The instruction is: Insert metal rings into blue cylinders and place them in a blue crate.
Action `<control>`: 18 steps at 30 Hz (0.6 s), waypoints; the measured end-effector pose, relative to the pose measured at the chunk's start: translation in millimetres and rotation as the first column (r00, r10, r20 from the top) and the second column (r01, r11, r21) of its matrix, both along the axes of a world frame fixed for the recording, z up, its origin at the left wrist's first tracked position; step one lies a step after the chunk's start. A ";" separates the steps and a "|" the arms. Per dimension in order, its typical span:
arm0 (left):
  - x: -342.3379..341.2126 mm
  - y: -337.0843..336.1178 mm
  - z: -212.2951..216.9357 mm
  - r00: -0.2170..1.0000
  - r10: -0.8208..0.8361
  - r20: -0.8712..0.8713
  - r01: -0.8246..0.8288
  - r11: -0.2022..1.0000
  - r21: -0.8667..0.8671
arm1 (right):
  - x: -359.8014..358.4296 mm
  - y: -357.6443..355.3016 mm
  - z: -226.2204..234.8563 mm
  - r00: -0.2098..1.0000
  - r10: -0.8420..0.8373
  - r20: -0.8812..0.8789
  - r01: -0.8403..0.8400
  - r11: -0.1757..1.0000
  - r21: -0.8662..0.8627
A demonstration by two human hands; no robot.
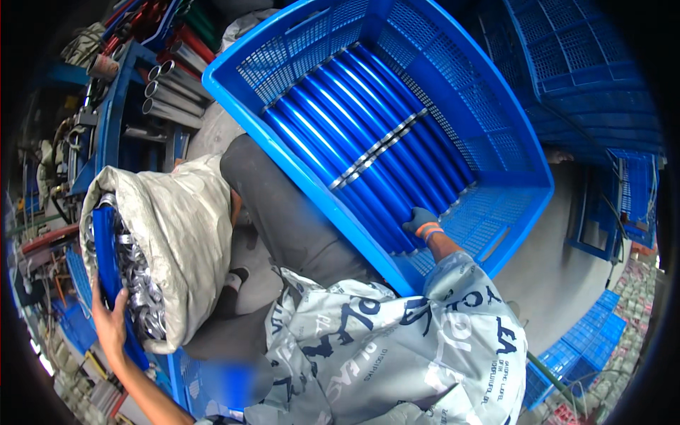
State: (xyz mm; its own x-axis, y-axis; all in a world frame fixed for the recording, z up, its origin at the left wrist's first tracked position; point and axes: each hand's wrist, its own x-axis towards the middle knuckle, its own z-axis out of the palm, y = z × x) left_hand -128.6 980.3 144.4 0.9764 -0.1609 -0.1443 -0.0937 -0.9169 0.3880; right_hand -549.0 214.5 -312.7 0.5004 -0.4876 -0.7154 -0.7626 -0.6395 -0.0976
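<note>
At the left, my bare left hand [111,322] has its thumb and fingers on either side of a long blue piece [106,248]. I cannot tell whether it is a tube or a rim. It runs along the mouth of a pale woven sack [191,234] full of shiny metal rings [145,297]. To the right, a large blue plastic crate [528,134] holds two rows of glossy blue tubes [319,113] with silvery ends. My right hand [423,222], in a dark glove with an orange band, is closed at the near tubes, its fingertips partly hidden.
Dark-trousered legs [276,205] lie between sack and crate, and a printed grey plastic cover [397,347] spreads over my lap. Bare metal pipes [170,95] stack on a blue rack at the upper left. Blue crates [574,42] stand at the far right.
</note>
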 end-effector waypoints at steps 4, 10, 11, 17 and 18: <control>-0.2 10.3 -1.6 1.000 0.015 0.025 -0.015 1.000 0.014 | -27.6 -7.1 -35.2 0.998 0.035 -0.044 -0.036 0.999 -0.005; -2.1 -9.9 8.7 0.997 0.045 0.069 -0.049 0.997 0.060 | -12.2 -16.0 -69.8 0.998 0.035 0.047 -0.030 0.994 -0.101; 7.6 -11.5 -15.0 0.987 -0.019 0.158 0.008 0.998 0.070 | -4.6 -63.3 -56.8 0.974 -0.019 0.227 0.031 0.998 -0.051; -8.0 -0.1 55.8 0.907 0.064 0.416 -0.110 0.990 0.090 | 285.5 -6.7 67.0 0.391 -0.478 0.786 0.015 0.858 0.514; -31.1 14.4 82.5 0.897 0.137 0.420 -0.191 0.978 0.089 | 339.4 52.9 110.6 0.394 -0.462 0.795 -0.135 0.827 0.546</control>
State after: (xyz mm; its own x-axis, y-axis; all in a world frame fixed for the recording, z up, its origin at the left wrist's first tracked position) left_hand -159.7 994.7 226.9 0.9641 -0.0004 0.2655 -0.0637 -0.9712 0.2297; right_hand -209.7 267.3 -202.1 0.9132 -0.4035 -0.0568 -0.1252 -0.1452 -0.9815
